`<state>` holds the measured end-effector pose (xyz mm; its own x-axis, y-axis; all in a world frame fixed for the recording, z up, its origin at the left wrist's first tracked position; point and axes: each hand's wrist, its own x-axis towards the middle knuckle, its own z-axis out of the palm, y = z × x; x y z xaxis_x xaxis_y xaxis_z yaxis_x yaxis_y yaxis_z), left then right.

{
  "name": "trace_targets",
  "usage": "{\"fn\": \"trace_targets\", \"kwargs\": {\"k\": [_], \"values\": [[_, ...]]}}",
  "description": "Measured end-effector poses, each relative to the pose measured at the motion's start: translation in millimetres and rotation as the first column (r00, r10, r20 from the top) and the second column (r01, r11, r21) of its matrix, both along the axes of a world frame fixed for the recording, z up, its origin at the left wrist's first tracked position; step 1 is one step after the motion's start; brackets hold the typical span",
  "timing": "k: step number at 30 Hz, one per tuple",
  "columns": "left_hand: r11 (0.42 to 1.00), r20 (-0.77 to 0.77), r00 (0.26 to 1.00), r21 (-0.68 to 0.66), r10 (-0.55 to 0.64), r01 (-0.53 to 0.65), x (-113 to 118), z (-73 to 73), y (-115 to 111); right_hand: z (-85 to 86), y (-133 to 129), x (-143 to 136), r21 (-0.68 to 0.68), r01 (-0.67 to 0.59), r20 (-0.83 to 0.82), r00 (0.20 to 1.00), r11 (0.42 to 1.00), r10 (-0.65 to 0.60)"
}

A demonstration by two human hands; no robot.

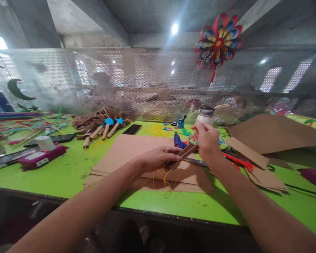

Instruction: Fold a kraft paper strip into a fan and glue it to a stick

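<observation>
My left hand (162,158) is closed around a narrow, pleated strip of folded brown paper (187,151), held tilted above a stack of brown paper sheets (137,149). Close to the strip's upper end, my right hand (207,138) is closed in a pinch. What sits between its fingertips is too small to make out. Loops of thin yellow string (166,182) hang below my left hand over the stack. Under my right wrist lie scissors (197,162) with red handles, their blades partly covered. Behind the folded paper rests a blue glue gun (178,141).
Finished paper fans with blue stars (109,122) lie at the back left beside a phone (132,129). A bottle (205,114) stands behind my right hand. Brown paper pieces (265,179) are at right, a purple power strip (43,156) at left. A perforated panel (147,70) closes the back.
</observation>
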<state>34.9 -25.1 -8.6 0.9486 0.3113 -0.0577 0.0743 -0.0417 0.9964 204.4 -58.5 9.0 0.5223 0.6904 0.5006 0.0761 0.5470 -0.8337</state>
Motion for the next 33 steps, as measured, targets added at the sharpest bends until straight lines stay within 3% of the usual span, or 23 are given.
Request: {"fn": "trace_targets", "kwargs": {"k": [3, 7, 11, 14, 17, 20, 24, 29, 33], "values": [[0.998, 0.052, 0.999, -0.056, -0.004, 0.007, 0, -4.0, 2, 6.9, -3, 1, 0.031, -0.043, -0.186, 0.981, 0.999, 0.048], [0.986, 0.070, 0.995, -0.144, -0.071, 0.080, 1, -6.4, 0, 5.1, -1, -1, 0.033, -0.065, -0.191, 0.979, 0.997, 0.070], [0.983, 0.005, 1.000, -0.179, -0.031, 0.031, 1, -4.7, -1, -5.8, 3, -5, 0.053, 0.066, 0.011, 0.998, 0.996, -0.066], [0.987, 0.000, 0.999, -0.158, -0.032, 0.032, 1, -2.5, -2, -12.0, 3, -3, 0.068, 0.179, 0.242, 0.951, 0.981, -0.191], [0.988, 0.020, 0.999, -0.147, -0.047, 0.050, 0, -1.2, -2, -14.2, 5, 2, 0.073, 0.240, 0.323, 0.912, 0.968, -0.251], [0.988, 0.025, 0.997, -0.137, -0.067, 0.070, -1, -1.4, -1, -13.1, 9, 7, 0.035, 0.197, 0.185, 0.962, 0.980, -0.200], [0.990, 0.027, 0.996, -0.115, -0.083, 0.085, -2, -3.3, 2, -8.3, 11, 9, -0.027, 0.025, -0.107, 0.994, 0.999, -0.028], [0.982, 0.034, 0.995, -0.164, -0.094, 0.099, -2, -4.9, 2, -2.3, 5, 11, -0.073, -0.130, -0.322, 0.942, 0.989, 0.100], [0.984, 0.043, 0.995, -0.152, -0.090, 0.095, -2, -4.2, 2, 0.6, 4, 18, -0.107, -0.261, -0.506, 0.845, 0.959, 0.173]]}}
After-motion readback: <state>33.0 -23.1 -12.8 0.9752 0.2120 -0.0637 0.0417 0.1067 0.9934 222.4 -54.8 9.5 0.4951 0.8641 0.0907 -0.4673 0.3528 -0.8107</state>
